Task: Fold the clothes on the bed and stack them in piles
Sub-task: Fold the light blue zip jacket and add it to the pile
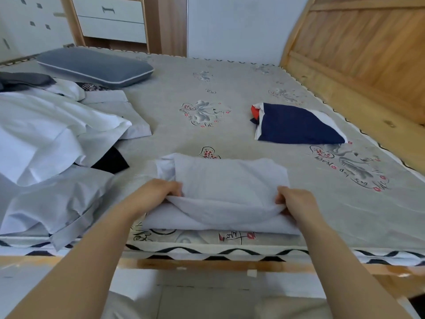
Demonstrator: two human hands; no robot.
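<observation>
A pale lilac-white garment lies partly folded at the near edge of the bed. My left hand grips its left edge, fingers tucked under a fold. My right hand pinches the right edge of the same fold, which is lifted slightly over the lower layer. A folded navy garment with white and red trim lies on the right half of the mattress. A heap of unfolded white and pale clothes covers the left side, with a black piece showing beneath.
A blue-grey pillow lies at the far left. The wooden headboard rises on the right, and white drawers stand beyond the bed. Dark clothes sit at the far left edge. The wooden bed rail runs below my arms.
</observation>
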